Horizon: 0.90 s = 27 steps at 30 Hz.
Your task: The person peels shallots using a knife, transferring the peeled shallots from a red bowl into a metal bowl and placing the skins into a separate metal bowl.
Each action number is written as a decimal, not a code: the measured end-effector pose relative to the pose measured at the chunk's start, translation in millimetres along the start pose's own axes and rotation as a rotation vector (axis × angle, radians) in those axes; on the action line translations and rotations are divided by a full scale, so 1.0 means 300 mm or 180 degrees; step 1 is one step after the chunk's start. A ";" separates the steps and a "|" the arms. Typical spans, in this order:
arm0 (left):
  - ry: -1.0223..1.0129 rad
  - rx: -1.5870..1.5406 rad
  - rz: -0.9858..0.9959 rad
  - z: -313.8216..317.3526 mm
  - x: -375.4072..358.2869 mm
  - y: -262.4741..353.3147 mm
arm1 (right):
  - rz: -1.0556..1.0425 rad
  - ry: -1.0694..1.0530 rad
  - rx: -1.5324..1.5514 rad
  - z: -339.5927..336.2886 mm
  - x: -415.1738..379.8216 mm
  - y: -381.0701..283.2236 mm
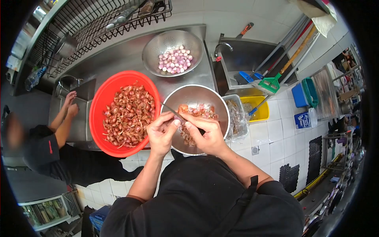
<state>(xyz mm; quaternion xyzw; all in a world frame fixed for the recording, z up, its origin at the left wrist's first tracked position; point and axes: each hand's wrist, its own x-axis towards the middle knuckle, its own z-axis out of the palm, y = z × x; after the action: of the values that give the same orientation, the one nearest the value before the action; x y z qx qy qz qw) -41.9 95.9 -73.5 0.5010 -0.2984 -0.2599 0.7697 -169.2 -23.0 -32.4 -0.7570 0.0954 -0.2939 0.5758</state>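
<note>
Over the near-left part of a steel bowl [215, 96] holding shallot skins [203, 111], my two hands meet. In my right hand [207, 134] is a small knife [172, 110], its blade pointing up and left. My left hand [162, 132] pinches a small shallot [177, 118] against the blade; fingers partly hide it. To the left stands a red basin [96, 114] filled with unpeeled shallots [130, 114]. Behind the bowl, a steel colander [152, 51] holds peeled, pale purple shallots [175, 60].
Another person [47, 146] works at a sink on the left. A wire rack [90, 35] hangs above the counter. At right are a sink with a tap [224, 46], a clear plastic-lined container [237, 118], a yellow bucket [263, 112] and a green broom [270, 83].
</note>
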 end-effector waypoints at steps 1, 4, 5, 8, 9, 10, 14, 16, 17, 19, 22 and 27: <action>-0.0006 0.0000 0.0012 0.003 0.003 0.001 | 0.0061 0.0099 0.0064 -0.001 -0.002 0.015; -0.0006 -0.0244 -0.0093 0.020 0.010 0.019 | 0.0255 0.0230 0.0365 -0.008 0.001 0.025; -0.0012 -0.0326 -0.0166 0.024 0.015 0.025 | 0.0339 0.0335 0.0458 -0.016 0.001 0.038; -0.0037 -0.0473 -0.0256 0.021 0.036 0.030 | 0.0397 0.0534 0.0459 -0.044 -0.009 0.091; -0.0042 -0.0537 -0.0267 0.015 0.044 0.033 | 0.0577 0.0498 0.0382 -0.054 -0.015 0.107; -0.0044 -0.0533 -0.0251 0.009 0.067 0.037 | 0.0754 0.0457 0.0307 -0.062 -0.022 0.132; 0.0279 0.0637 0.0942 -0.035 0.323 0.026 | 0.1632 -0.0357 -0.0773 -0.099 -0.066 0.222; 0.0255 0.1709 0.0582 -0.090 0.470 -0.020 | 0.1341 -0.0047 -0.0598 -0.074 -0.092 0.239; 0.0404 0.2034 -0.0114 -0.100 0.497 -0.026 | 0.1400 0.0036 -0.0820 -0.075 -0.095 0.235; 0.0480 0.2208 -0.0692 -0.160 0.507 -0.052 | 0.1123 0.0298 -0.0994 -0.066 -0.092 0.238; 0.0356 0.2007 -0.0562 -0.292 0.459 -0.056 | 0.1085 0.0805 -0.0479 -0.061 -0.104 0.257; 0.0494 0.2869 -0.1041 -0.561 0.369 -0.069 | 0.1347 0.0095 -0.1113 -0.108 -0.102 0.260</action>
<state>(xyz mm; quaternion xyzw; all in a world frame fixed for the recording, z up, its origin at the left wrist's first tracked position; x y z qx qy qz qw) 153.2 114.8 -124.4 0.8427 -0.2404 -0.1842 0.4451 -196.8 -59.6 -109.8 -0.8037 0.3093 -0.1572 0.4834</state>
